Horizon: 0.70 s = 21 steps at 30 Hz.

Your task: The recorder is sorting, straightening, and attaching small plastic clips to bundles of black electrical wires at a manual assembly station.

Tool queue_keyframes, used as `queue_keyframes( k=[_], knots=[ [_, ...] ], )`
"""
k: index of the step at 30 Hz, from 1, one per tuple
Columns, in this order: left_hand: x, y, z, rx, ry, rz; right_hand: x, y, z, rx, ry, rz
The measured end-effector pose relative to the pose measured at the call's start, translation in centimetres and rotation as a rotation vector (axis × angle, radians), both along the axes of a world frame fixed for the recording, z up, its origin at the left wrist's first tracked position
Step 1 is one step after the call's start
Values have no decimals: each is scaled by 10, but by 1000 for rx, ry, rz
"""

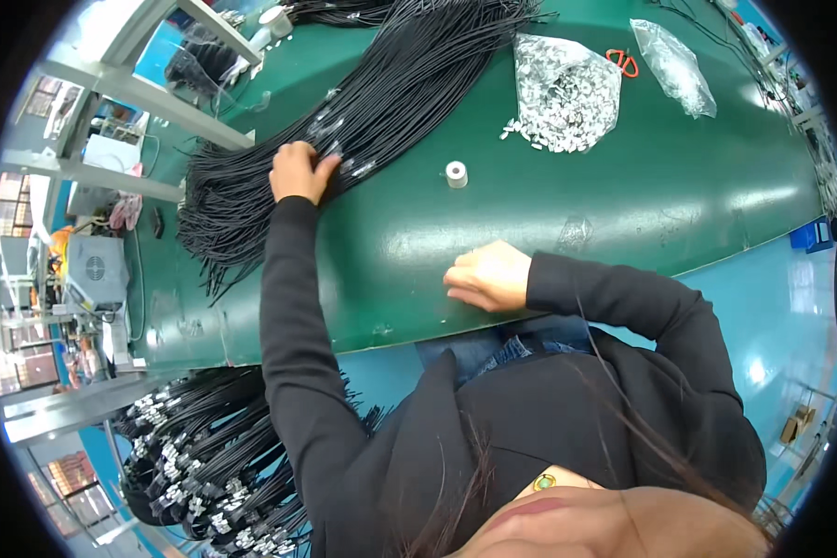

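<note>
The black cables [418, 79] are heaped across the left of the surface [521, 209], left hand [298, 174] laid on them, fingers partly spread; whether any is gripped cannot be told. The right hand [493, 276] is held near the front edge, fingers curled, contents hidden. Strands could be tangled if one were tugged from the overlapping heap

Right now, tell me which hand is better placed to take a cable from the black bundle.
Likely the left: the left hand is at the black bundle, while the right hand is apart from it, by the near edge of the green table.
</note>
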<state>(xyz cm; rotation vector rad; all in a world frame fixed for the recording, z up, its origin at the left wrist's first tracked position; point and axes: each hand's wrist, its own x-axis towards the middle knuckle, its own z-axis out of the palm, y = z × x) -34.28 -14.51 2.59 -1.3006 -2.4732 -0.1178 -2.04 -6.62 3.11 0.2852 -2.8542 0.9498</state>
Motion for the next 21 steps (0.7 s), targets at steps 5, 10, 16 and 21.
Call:
queue_keyframes(
  k=[5,10,16,21],
  knots=[
    [-35,7,10,121,-156,-100,-80,50,21,63,162,-68],
    [-51,14,45,103,-345,-216,-171,108,38,219,419,-241],
    [19,-6,183,150,-936,-262,-243,162,95,230,63,-52],
    [28,-34,197,202,-598,-348,-235,139,178,484,316,-139]
  ],
)
